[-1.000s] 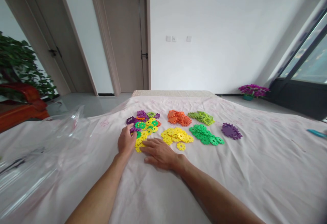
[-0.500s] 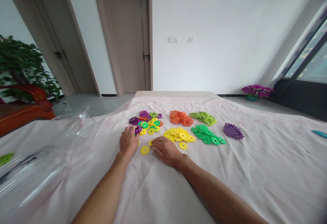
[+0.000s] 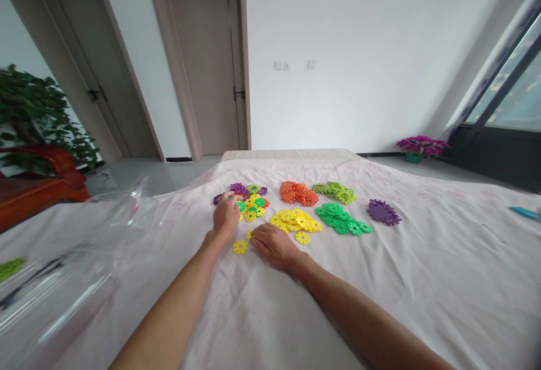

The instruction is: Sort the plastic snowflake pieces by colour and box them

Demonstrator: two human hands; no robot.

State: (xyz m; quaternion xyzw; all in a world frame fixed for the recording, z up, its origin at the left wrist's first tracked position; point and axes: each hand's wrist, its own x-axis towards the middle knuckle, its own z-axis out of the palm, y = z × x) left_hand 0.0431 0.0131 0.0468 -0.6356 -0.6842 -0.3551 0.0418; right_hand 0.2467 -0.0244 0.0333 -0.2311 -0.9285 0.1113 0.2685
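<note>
Here the left hand [image 3: 227,215] rests on the mixed pile of plastic discs [image 3: 249,201] on the tabletop [image 3: 422,280], fingers curled; whether it grips one I cannot tell. The right hand [image 3: 273,246] lies flat and open beside a lone yellow disc [image 3: 240,246], touching the yellow pile [image 3: 296,221].

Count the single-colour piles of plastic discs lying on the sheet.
5: orange pile and light-green pile behind, yellow pile, dark-green pile and purple pile in front.
</note>
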